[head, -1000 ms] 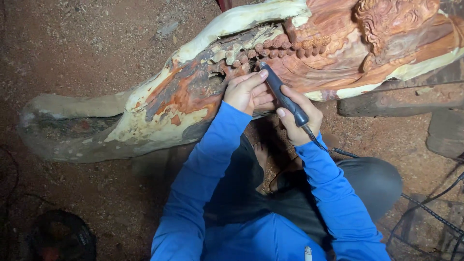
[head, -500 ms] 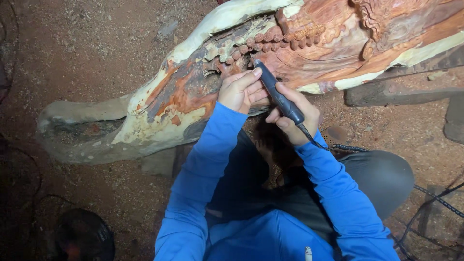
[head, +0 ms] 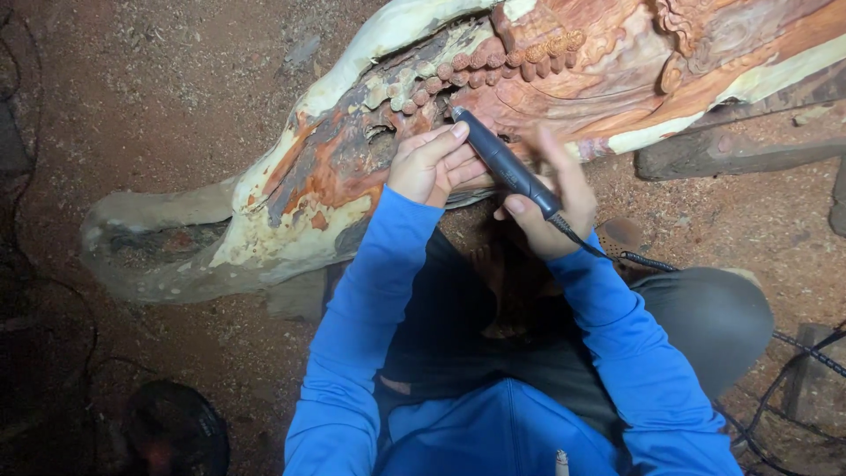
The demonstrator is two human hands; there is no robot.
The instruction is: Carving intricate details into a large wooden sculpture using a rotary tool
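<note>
Two hands on one job, head cam looking straight down. R hand (head: 553, 204) is wrapped round the grinder (head: 504, 165), a dark pen-shaped power tool w/ its cord (head: 617, 254) trailing off past my right sleeve (head: 630, 353). L hand (head: 429, 166) is closed too, fingers curled, index laid along the tool's front end to steady it. Hands sit close together, nearly touching, both pressed against the log (head: 291, 189).

Tool tip rests on the carving just below the bead row (head: 480, 62), where the dark hollow meets the red wood. Can't see the bit itself, too small and hidden by my finger.

Progress, as I judge it: upper right part of the log looks well worked, w/ beads cut round and curls (head: 696, 26) and folds already shaped. Middle zone by my hands looks rough, jagged, half cleaned. Left end is pale bark and raw grey wood, untouched as far as I can tell. So maybe the detailed section is mostly roughed in, and a lot of the trunk is left.

Dirt floor (head: 176, 79) all round, reddish and dusty. More cables (head: 793, 370) lie at right, a dark round object (head: 176, 427) at lower left, too dim to name.
</note>
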